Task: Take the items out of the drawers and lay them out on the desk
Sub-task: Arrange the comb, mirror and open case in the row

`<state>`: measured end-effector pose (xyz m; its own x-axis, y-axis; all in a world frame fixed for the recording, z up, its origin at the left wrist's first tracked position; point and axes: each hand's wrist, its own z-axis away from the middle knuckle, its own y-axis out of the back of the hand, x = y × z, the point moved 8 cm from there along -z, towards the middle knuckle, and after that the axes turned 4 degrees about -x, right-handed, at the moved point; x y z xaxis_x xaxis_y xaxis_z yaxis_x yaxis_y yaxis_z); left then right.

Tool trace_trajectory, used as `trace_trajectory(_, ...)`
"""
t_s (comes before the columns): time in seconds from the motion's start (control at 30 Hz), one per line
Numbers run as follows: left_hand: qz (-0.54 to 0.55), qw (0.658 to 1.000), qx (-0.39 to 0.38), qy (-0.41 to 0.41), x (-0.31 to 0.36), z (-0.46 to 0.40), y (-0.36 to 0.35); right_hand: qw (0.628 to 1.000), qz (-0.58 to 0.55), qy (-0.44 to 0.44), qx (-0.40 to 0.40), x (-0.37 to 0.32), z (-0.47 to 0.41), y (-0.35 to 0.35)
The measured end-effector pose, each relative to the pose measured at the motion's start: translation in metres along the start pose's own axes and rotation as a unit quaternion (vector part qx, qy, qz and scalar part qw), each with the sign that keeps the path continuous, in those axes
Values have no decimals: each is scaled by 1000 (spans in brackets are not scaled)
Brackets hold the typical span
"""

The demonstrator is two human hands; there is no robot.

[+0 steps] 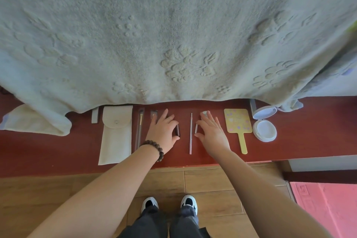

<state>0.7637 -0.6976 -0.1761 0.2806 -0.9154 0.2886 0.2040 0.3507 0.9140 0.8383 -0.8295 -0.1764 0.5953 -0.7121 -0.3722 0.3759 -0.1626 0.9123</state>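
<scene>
Items lie in a row on the red-brown desk (58, 150). My left hand (164, 131), with a bead bracelet at the wrist, rests flat, its thumb and forefinger at the two ends of a small dark tube (178, 130). My right hand (211, 131) does the same with a small silver tube (196, 128); its fingers partly cover a small comb (204, 113). Between the hands lies a thin metal stick (190, 133). No drawer is in view.
Left of my hands are a makeup brush (139, 129), a cream fabric pouch (116, 135) and a small grey stick (95, 115). To the right lie a yellow hand mirror (238, 121) and an open white compact (264, 123). A pale blanket (173, 35) overhangs the desk's back.
</scene>
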Motion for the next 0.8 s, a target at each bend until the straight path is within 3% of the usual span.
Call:
trace_trajectory(0.2,7,1000,-4,1,5,1,3,1000,-3,0,-9,-2,1,6)
trace_trajectory(0.3,-12,999,36,7,0,18,14,1000,2,27,5,-17,9,12)
trace_trajectory(0.43,-39,996,85,-11,-5,52,7,993,84,72,-50,-37,30,-9)
trace_trajectory(0.67,-90,996,-27,2,3,71,-31,985,138,46,-92,-29,40,-36)
trace_trajectory(0.8,-101,994,-38,8,4,70,-31,982,141,58,-110,-30,38,-33)
